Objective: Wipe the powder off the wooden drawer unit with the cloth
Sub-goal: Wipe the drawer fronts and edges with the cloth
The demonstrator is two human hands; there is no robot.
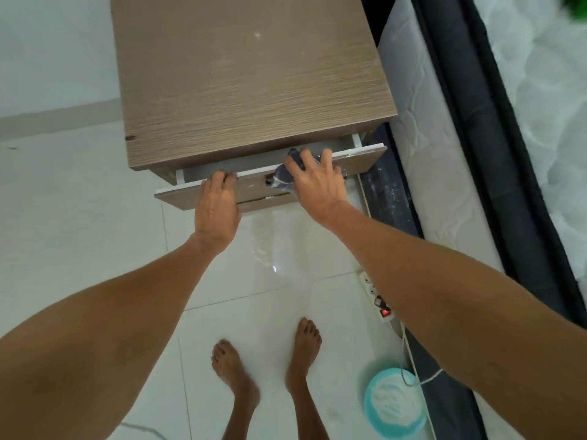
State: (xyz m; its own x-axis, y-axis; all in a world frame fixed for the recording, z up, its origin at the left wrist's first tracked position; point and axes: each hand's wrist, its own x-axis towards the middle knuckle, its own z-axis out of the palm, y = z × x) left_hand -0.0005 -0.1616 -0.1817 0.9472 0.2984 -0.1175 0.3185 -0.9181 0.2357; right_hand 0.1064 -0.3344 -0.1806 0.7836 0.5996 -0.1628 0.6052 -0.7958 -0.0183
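Drawer unit: the wooden drawer unit (254,77) stands at the far side of the tiled floor (79,233), just beside a mattress (422,144) on the right; faint pale specks show on its top.
Top drawer: the top drawer (359,160) is pulled partly open, and white powder (276,195) sits in the handle slot of its front.
Left hand: the left hand (217,204) hooks its fingers over the drawer's top edge, gripping it left of centre.
Right hand: the right hand (316,179) presses a bunched dark cloth (282,181) against the top edge and front of the drawer, grasping it.
Step in hand: probably wiping the drawer's rim and front while the other hand steadies it.
Doing it well: keep the drawer braced so it does not slide, drag the cloth along the edge in one direction, then work a fold into the slot where powder gathers.
Watch for: powder falling to the floor; a bowl of powder (394,404) lies near the right foot.
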